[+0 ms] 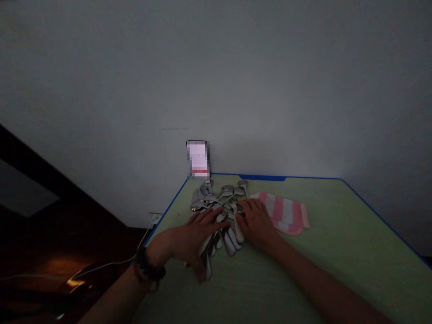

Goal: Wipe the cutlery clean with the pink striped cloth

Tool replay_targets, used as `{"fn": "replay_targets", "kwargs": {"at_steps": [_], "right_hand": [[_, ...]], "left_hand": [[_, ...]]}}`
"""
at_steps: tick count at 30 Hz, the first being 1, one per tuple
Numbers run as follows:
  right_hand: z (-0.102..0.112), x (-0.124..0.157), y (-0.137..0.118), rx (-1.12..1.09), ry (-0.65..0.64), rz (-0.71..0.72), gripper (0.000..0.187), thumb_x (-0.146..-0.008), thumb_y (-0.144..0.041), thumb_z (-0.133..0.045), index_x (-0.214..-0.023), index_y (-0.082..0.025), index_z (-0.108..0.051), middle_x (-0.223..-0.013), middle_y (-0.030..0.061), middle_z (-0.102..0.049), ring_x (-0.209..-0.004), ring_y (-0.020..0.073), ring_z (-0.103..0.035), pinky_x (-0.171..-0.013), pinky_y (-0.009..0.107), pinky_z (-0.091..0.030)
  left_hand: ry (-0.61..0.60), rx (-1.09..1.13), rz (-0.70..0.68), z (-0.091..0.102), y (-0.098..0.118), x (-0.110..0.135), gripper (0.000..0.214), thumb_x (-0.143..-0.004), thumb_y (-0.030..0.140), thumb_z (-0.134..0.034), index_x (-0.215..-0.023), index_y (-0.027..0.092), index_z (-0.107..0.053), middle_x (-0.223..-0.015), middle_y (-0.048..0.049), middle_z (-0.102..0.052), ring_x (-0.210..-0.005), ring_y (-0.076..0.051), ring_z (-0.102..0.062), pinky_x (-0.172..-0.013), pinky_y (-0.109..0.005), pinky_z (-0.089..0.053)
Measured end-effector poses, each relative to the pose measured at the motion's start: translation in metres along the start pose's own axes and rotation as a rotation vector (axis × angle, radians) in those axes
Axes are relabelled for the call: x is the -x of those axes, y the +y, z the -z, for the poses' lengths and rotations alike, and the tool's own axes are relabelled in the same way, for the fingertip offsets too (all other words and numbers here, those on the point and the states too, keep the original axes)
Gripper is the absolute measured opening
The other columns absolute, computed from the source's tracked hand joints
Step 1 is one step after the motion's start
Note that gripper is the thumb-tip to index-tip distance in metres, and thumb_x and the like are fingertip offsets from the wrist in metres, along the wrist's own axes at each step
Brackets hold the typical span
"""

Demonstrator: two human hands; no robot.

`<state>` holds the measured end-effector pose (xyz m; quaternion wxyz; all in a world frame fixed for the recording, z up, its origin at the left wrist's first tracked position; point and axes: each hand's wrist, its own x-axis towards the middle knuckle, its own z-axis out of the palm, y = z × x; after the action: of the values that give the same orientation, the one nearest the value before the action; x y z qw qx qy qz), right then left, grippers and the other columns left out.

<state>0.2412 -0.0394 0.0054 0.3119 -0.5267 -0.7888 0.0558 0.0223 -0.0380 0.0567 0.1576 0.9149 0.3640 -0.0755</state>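
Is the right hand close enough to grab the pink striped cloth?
Probably yes: the right hand is just beside the pink-and-white striped cloth, and nothing seems to lie between them.

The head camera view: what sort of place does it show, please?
Probably a room in a home: a green table with blue edging stands by a plain wall, with a loose pile of cutlery on it.
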Motion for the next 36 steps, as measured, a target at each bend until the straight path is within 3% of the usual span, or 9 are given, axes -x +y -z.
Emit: {"fn": "replay_targets", "kwargs": {"at_steps": [3,6,13,17,23,26,29,31,36], "right_hand": [[0.002,0.0,-0.002,0.013,-0.004,-0.002,0.039,-0.087,-0.038,-0.041,-0.118,-0.017,-0.047,-0.111,0.0113,-0.055,-0.106,0.0248,-0.044,-0.094,0.043,-0.031],[0.006,0.001,-0.005,0.036,0.006,-0.02,0.048,-0.084,-0.042,-0.044,-0.124,-0.016,-0.043,-0.109,0.0123,-0.055,-0.103,0.0251,-0.045,-0.093,0.042,-0.031],[0.005,0.0,-0.004,0.004,-0.069,-0.027,0.047,-0.08,-0.034,-0.05,-0.123,-0.016,-0.046,-0.09,0.0078,-0.062,-0.09,0.023,-0.048,-0.087,0.038,-0.032],[0.004,-0.001,-0.002,-0.018,-0.088,-0.033,0.035,-0.078,-0.027,-0.05,-0.112,-0.019,-0.055,-0.085,0.0052,-0.064,-0.087,0.0211,-0.048,-0.085,0.035,-0.031],[0.007,-0.002,-0.004,0.002,-0.118,-0.021,0.026,-0.075,-0.042,-0.055,-0.089,-0.021,-0.061,-0.071,0.0037,-0.06,-0.083,0.0212,-0.048,-0.08,0.035,-0.032],[0.007,-0.003,-0.004,-0.001,-0.113,-0.011,0.02,-0.073,-0.037,-0.056,-0.084,-0.021,-0.059,-0.068,0.0028,-0.057,-0.08,0.0202,-0.049,-0.077,0.034,-0.033],[0.007,-0.003,-0.001,-0.047,-0.094,-0.01,0.014,-0.07,-0.027,-0.057,-0.082,-0.02,-0.056,-0.062,0.0001,-0.054,-0.075,0.0185,-0.049,-0.075,0.033,-0.034],[0.007,-0.004,0.002,-0.116,-0.062,-0.046,0.012,-0.068,-0.023,-0.056,-0.079,-0.02,-0.053,-0.06,-0.0013,-0.052,-0.068,0.0162,-0.048,-0.07,0.03,-0.035],[0.019,-0.007,0.007,-0.542,0.064,-0.256,0.018,-0.072,-0.023,-0.053,-0.087,-0.021,-0.043,-0.059,-0.0052,-0.053,-0.05,0.0102,-0.046,-0.05,0.022,-0.034]], "left_hand": [[0.022,0.019,0.006,0.002,-0.006,0.0,0.112,-0.041,0.057,-0.078,-0.138,0.036,-0.026,-0.151,-0.01,-0.011,-0.134,-0.041,-0.01,-0.102,-0.063,-0.013],[0.004,0.046,-0.001,0.005,-0.007,0.001,0.115,-0.042,0.059,-0.077,-0.14,0.033,-0.022,-0.151,-0.0117,-0.008,-0.135,-0.04,-0.006,-0.103,-0.063,-0.01],[0.003,0.071,0.031,0.002,-0.003,0.001,0.115,-0.046,0.063,-0.073,-0.141,0.028,-0.02,-0.151,-0.0125,-0.003,-0.135,-0.04,-0.002,-0.105,-0.061,-0.006],[0.0,0.082,0.014,0.003,-0.006,0.002,0.108,-0.05,0.06,-0.073,-0.14,0.031,-0.021,-0.151,-0.0108,-0.006,-0.135,-0.039,-0.003,-0.104,-0.061,-0.009],[-0.017,0.084,-0.002,0.006,-0.009,0.005,0.104,-0.051,0.056,-0.075,-0.139,0.033,-0.024,-0.151,-0.0103,-0.008,-0.135,-0.039,-0.006,-0.104,-0.061,-0.013],[0.006,0.092,-0.018,0.007,-0.008,0.007,0.102,-0.05,0.055,-0.076,-0.137,0.032,-0.028,-0.15,-0.0109,-0.012,-0.134,-0.04,-0.01,-0.103,-0.061,-0.016],[0.083,0.121,-0.048,0.008,-0.008,0.008,0.09,-0.058,0.052,-0.074,-0.136,0.031,-0.033,-0.148,-0.0113,-0.019,-0.134,-0.038,-0.016,-0.103,-0.058,-0.021],[0.205,0.143,-0.053,0.01,-0.005,0.006,0.072,-0.069,0.048,-0.067,-0.132,0.029,-0.039,-0.146,-0.0108,-0.025,-0.133,-0.034,-0.021,-0.104,-0.054,-0.024],[0.537,0.234,-0.022,0.017,0.025,-0.011,0.034,-0.086,0.037,-0.05,-0.116,0.021,-0.053,-0.123,-0.0095,-0.052,-0.117,-0.023,-0.044,-0.099,-0.042,-0.034]]}}
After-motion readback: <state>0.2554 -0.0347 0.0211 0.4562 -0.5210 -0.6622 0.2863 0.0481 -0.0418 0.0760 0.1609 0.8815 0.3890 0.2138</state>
